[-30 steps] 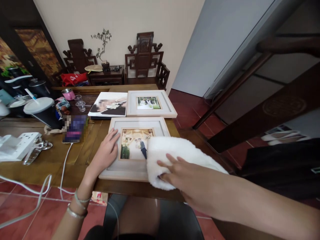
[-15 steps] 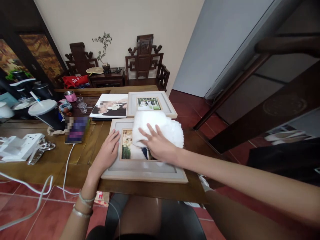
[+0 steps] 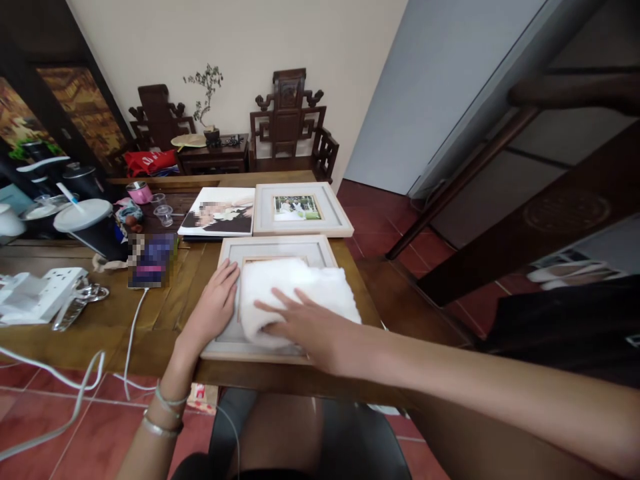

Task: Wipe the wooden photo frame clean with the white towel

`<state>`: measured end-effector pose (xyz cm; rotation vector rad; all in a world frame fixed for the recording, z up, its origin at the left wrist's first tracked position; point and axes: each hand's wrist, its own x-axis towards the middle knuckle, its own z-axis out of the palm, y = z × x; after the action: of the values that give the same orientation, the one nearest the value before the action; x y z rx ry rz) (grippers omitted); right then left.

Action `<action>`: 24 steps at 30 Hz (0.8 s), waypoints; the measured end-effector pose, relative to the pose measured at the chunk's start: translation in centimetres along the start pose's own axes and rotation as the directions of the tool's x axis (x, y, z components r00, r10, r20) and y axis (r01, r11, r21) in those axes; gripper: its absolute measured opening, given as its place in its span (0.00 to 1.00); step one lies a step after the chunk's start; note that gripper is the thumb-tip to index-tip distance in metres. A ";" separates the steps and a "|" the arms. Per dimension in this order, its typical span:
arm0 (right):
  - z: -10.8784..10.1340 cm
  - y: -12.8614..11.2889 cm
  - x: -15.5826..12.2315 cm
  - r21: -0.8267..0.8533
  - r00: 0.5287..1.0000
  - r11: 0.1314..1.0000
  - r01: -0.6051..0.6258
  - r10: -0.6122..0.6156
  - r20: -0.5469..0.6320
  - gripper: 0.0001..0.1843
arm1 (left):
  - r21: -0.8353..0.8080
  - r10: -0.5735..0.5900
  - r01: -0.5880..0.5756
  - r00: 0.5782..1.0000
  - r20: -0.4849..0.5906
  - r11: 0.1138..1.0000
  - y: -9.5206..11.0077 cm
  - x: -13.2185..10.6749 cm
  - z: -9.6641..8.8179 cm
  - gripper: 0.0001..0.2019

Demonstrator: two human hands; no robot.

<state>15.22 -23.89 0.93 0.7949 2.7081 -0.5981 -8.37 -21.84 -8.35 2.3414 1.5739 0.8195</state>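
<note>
A picture frame (image 3: 280, 245) with a pale wood edge and light grey mat lies flat on the wooden table before me. My left hand (image 3: 216, 298) rests on its left edge, fingers stretched out flat. A folded, fluffy white cloth (image 3: 327, 287) covers most of the photo in the middle. On top of the cloth, my right hand (image 3: 305, 323) presses down with fingers spread, and its thumb seems tucked under the cloth's near fold. Behind it lie a second frame (image 3: 333, 207) with an outdoor photo and a white-edged photo panel (image 3: 213, 223).
To the left on the table (image 3: 165, 343) are a phone (image 3: 155, 260) on a white cable, a lidded cup with a straw (image 3: 87, 223), a white power strip (image 3: 55, 287) and a pink cup (image 3: 139, 193). Carved chairs (image 3: 290, 127) stand beyond. A dark wooden post slants at right.
My right hand has drawn the white cloth toward me and slightly left, down the frame. More of the frame's far side now shows. My left hand stays put.
</note>
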 end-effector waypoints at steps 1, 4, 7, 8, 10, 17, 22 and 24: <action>-0.1 0.8 1.0 -0.088 0.999 0.995 -0.044 0.044 -0.007 0.47 | -0.003 0.000 0.000 1.000 0.001 1.000 0.0 0.0 0.0 0.22; -0.7 3.0 4.0 -0.283 0.987 0.947 -0.155 0.138 -0.080 0.47 | -0.029 -0.021 0.022 1.000 0.007 0.999 0.2 0.0 -0.1 0.23; -0.8 3.7 6.1 -0.361 0.981 0.916 -0.174 0.129 -0.144 0.43 | -0.096 -0.083 0.082 0.997 -0.002 0.992 0.8 0.1 -0.3 0.26; -0.6 3.5 6.4 -0.362 0.979 0.916 -0.171 0.118 -0.163 0.40 | -0.124 -0.106 0.103 0.994 -0.012 0.987 1.1 0.1 -0.5 0.27; 0.2 2.4 6.2 -0.344 0.977 0.928 -0.144 0.079 -0.197 0.35 | -0.177 -0.141 0.134 0.989 -0.031 0.975 1.5 0.1 -0.7 0.29; 0.1 -1.9 1.3 -0.072 0.993 0.991 0.112 -0.115 -0.037 0.32 | -0.215 -0.161 0.155 0.987 -0.011 0.964 2.0 0.0 -1.2 0.32; -2.0 -1.6 1.7 0.049 0.992 0.991 0.126 -0.126 -0.010 0.25 | -0.217 -0.184 0.186 0.983 0.029 0.958 1.9 0.0 -1.2 0.32; -1.5 -1.7 2.6 -0.082 0.989 0.991 0.107 -0.115 -0.089 0.27 | -0.229 -0.189 0.188 0.982 0.016 0.955 1.9 0.0 -1.2 0.32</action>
<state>12.00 -23.35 1.84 0.6722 2.8568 -0.4877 -7.53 -22.84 -6.44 1.9956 1.5812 0.9105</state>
